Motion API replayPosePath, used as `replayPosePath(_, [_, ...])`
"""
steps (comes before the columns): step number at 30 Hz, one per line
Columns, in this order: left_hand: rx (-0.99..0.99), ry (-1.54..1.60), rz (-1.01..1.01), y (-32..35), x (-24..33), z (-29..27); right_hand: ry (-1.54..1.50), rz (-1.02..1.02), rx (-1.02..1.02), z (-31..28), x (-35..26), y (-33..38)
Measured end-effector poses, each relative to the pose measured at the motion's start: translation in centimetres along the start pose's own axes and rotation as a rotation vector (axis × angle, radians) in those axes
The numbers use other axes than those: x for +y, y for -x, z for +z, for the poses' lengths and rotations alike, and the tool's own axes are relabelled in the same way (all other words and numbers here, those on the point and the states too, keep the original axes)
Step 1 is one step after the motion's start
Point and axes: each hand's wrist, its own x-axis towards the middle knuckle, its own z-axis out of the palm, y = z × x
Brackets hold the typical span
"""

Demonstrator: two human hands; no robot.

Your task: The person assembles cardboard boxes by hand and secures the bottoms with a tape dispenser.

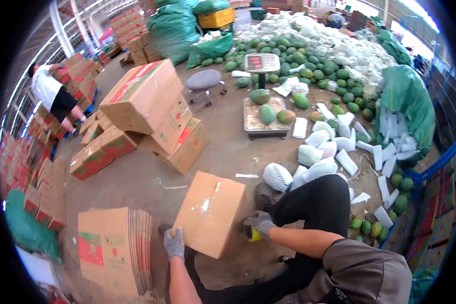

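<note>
left hand: grey-gloved left hand (174,243) closed on the lower left edge of the plain brown cardboard box (211,212), fingers curled over the rim.
right hand: grey-gloved right hand (260,223) closed around a yellow tape roll (253,234), held against the box's right side.
box: tilted, taped seam facing up, resting on the concrete floor (137,177) between the person's knees, touching both hands.
flat cartons: stack of folded printed cardboard cartons (114,251) just left of the left hand.
assembled boxes: pile of red-and-green printed boxes (152,109) beyond the box, well apart.
scale: platform scale (266,119) with green mangoes on it, further back.
wrapped fruit: mangoes in white foam nets (314,157) near the right knee.
other person: bent over boxes at far left (53,93).
</note>
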Motion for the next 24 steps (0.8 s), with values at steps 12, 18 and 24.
replayPosePath(12, [0.329,0.025,0.909,12.2,16.2,-5.2,-1.025,0.184,-0.556,-2.1,-4.2,-0.1])
replayPosePath(18, [0.695,-0.115,1.201,6.0,25.4,-17.9,-1.160,-0.234,-0.720,2.3,-26.0,1.9])
replayPosePath(24, [0.886,0.037,1.225,-3.9,34.5,-21.6,-1.053,-0.610,-0.723,1.0,-37.9,-4.6])
